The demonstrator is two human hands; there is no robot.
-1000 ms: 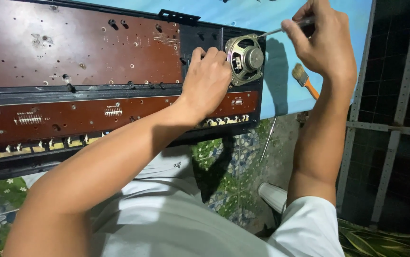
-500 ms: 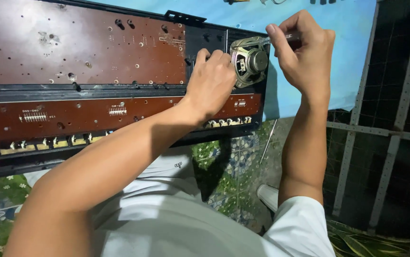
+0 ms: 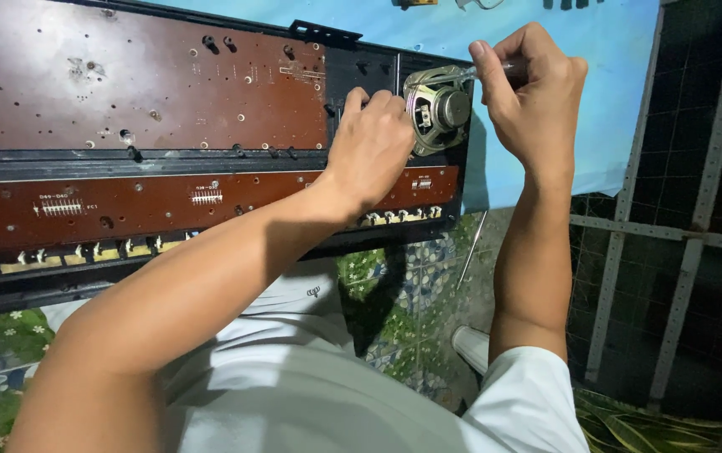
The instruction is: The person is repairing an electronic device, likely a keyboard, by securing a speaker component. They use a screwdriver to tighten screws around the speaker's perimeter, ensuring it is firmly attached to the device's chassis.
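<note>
1. The left hand (image 3: 371, 149) rests on the black frame (image 3: 361, 63) of an opened device, just left of a round speaker (image 3: 438, 107). Its fingers are curled narrow and press on the frame; whether they pinch anything is hidden.
2. The right hand (image 3: 533, 96) is held at the speaker's upper right. Its fingers are closed around a thin tool with a clear handle (image 3: 495, 69), whose tip reaches the top rim of the speaker.
3. The speaker sits at the right end of the frame, metal back and magnet facing up, tilted slightly.
4. Left of it lies a large brown circuit board (image 3: 135, 84). A narrower brown board (image 3: 151, 205) runs below along the near edge, with a row of small metal contacts.
5. A blue sheet (image 3: 612, 92) lies under the device's far right corner.
6. The person's white shirt (image 3: 311, 394) fills the lower view, above a patterned floor (image 3: 394, 294).
</note>
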